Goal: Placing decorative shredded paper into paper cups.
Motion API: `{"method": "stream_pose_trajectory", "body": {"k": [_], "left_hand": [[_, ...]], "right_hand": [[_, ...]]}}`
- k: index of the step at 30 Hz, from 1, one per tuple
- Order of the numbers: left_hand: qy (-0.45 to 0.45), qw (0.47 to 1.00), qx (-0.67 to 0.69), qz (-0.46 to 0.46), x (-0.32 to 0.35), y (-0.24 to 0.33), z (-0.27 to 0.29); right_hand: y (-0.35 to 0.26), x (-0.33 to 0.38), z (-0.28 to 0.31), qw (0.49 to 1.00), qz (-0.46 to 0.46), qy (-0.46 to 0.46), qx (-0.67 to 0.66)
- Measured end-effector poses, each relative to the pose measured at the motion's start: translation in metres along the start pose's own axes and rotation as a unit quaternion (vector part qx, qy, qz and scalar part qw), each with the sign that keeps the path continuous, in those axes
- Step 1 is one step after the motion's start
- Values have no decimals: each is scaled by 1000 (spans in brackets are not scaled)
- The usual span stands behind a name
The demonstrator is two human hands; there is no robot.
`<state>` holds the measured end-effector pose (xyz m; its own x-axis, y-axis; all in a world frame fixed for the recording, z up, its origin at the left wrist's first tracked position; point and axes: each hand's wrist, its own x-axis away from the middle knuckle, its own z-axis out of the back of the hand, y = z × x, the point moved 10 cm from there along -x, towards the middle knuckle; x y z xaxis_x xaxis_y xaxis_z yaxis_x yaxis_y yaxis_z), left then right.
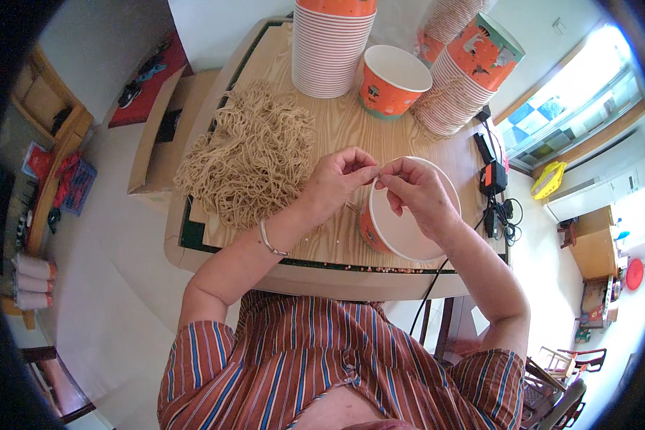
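Observation:
My left hand [335,183] and my right hand [423,199] meet at the rim of a large paper bucket [371,231], orange outside and white inside. Both are closed in a pinch, thumb against fingertips. What they hold is too small and too covered to make out. A short bit of tan cord [352,206] shows below my left fingers, beside the bucket. To the left lies a big tangled heap of tan cord [251,154]. The bucket tilts so that its opening faces me, and my right hand hides part of it.
Behind stands a single orange paper bucket [395,80]. A tall stack of white-rimmed buckets [332,50] rises at the back, another stack [460,82] leans at back right with cord hanging on it. Black adapters and cables [493,179] lie along the right edge. A cardboard box [154,154] stands left.

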<state>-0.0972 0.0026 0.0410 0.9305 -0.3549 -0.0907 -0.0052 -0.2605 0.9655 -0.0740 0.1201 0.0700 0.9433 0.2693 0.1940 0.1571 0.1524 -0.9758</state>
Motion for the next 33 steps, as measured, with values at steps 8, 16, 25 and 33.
{"method": "stream_pose_trajectory", "body": {"k": [8, 16, 25, 33], "left_hand": [[67, 981, -157, -92, 11, 22, -1], [70, 918, -315, -231, 24, 58, -11], [21, 851, -438, -288, 30, 75, -25], [4, 904, -371, -214, 20, 65, -16]], "right_hand": [[7, -1, 1, 999, -20, 2, -43], [10, -1, 1, 996, -31, 5, -78], [-1, 1, 0, 1000, 2, 15, -27], [-2, 0, 2, 996, 34, 49, 68]]}}
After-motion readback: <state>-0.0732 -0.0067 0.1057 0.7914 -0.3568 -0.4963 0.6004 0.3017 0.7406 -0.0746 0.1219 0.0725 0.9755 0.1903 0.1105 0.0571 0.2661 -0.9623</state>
